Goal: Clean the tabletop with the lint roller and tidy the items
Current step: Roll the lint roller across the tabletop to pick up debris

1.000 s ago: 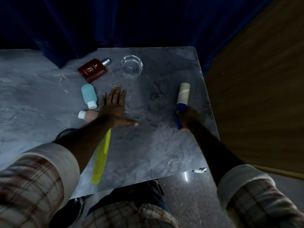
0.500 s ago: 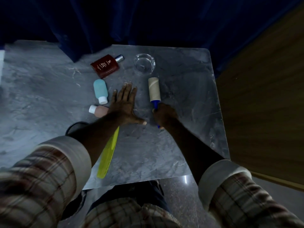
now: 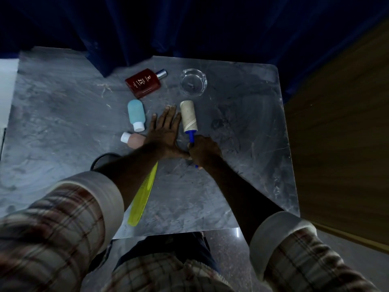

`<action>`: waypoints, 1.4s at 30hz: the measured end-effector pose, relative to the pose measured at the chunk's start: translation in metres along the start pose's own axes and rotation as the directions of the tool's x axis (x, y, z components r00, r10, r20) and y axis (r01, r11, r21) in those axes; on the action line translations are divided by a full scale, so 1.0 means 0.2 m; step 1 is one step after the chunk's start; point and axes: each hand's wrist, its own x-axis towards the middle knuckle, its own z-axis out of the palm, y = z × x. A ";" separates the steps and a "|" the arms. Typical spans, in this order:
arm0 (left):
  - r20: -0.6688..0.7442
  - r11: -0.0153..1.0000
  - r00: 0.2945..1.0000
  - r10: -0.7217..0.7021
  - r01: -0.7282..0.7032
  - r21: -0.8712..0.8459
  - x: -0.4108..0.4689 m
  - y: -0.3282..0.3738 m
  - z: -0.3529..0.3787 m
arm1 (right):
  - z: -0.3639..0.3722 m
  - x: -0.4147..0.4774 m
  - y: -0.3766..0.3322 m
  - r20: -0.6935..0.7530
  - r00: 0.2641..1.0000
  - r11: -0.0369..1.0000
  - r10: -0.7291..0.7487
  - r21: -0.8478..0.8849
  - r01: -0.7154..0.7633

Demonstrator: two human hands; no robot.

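My right hand (image 3: 203,151) grips the blue handle of the lint roller (image 3: 188,116), whose pale roll lies on the grey marble tabletop (image 3: 242,165), right beside my left fingers. My left hand (image 3: 165,131) rests flat on the table, fingers spread, holding nothing. To its left lie a teal bottle (image 3: 136,114) and a pink bottle (image 3: 132,139), both with white caps. A red perfume bottle (image 3: 144,82) and a clear glass ashtray (image 3: 193,81) sit at the back. A yellow comb (image 3: 143,197) lies partly under my left forearm.
A dark blue curtain (image 3: 189,28) hangs behind the table. A wooden panel (image 3: 341,144) stands along the right edge. A dark round object (image 3: 101,161) shows below my left arm, beside the table. The near table edge is by my legs.
My right hand has drawn the lint roller leftward across the table, from near the right edge to just beside my left hand. My left hand stayed flat in place.
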 end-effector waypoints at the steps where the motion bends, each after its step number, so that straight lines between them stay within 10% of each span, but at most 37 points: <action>1: 0.000 1.000 1.000 -0.001 0.001 0.004 0.00 0.00 0.00 | 0.00 0.00 0.00 -0.013 1.000 1.000 -0.004 -0.012 0.003; 21: 0.012 0.999 0.999 -0.034 0.035 -0.038 0.00 0.00 0.01 | -0.21 0.05 0.57 -0.064 0.944 0.926 0.323 0.228 -0.301; 31: 0.040 0.999 0.999 -0.028 0.029 -0.033 0.00 -0.01 0.00 | -0.30 -0.10 1.05 -0.014 0.846 0.747 0.533 0.477 -0.463; 38: 0.045 0.999 0.999 -0.023 0.025 -0.031 0.00 0.01 -0.02 | -0.24 -0.16 1.22 0.151 0.728 0.420 0.668 0.731 -0.537; 42: 0.023 0.999 0.999 -0.021 0.022 -0.043 -0.01 0.02 -0.02 | -0.24 -0.18 1.24 0.126 0.745 0.455 0.655 0.722 -0.522</action>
